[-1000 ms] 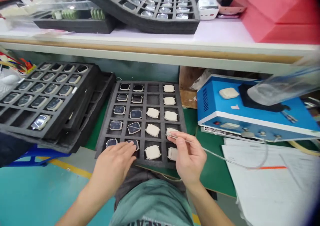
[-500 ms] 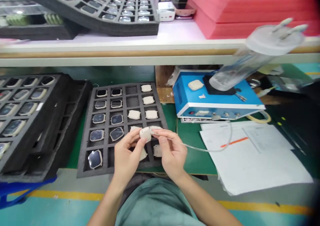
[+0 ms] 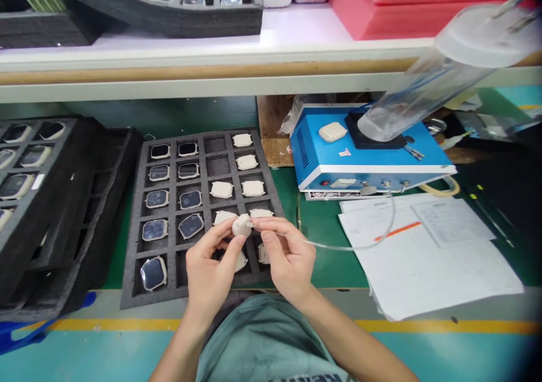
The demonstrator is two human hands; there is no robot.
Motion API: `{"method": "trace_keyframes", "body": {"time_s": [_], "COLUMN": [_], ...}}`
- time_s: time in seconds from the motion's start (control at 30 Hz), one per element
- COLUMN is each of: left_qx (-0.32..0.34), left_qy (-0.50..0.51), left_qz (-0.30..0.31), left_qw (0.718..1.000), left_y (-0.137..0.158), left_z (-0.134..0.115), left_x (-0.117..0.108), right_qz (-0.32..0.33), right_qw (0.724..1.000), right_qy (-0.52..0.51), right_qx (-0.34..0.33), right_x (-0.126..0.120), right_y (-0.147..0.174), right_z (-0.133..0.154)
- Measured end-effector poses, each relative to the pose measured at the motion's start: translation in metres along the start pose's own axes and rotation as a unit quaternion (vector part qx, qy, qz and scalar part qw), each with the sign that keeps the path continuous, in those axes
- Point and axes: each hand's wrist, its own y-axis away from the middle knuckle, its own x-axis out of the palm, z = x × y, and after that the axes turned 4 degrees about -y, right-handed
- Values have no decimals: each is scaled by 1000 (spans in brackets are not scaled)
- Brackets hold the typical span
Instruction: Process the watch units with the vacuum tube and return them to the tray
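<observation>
Green bench (image 3: 324, 215) lies beneath a black tray (image 3: 171, 258). Above the tray's near half, my left hand (image 3: 210, 269) pinches a pale watch (image 3: 240, 227); my right hand (image 3: 292, 260) pinches a clear tube (image 3: 334, 247), tip at the watch. Risk: slack left grip may drop it.

Watches (image 3: 154, 230) in tray (image 3: 134, 229), machine (image 3: 368, 157) behind papers (image 3: 436, 272), both tray's right.
</observation>
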Motion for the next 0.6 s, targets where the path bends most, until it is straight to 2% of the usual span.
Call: {"method": "trace_keyframes", "body": {"time_s": [0.6], "left_qx": [17], "left_qy": [-13], "left_qz": [16], "left_qw": [1000], "left_y": [1], "left_z": [2], "left_x": [-3], "right_qz": [-4], "right_qw": [1000], "right_qy": [-21], "right_qx": [10], "right_x": [1], "right_y": [0], "right_z": [-2]}}
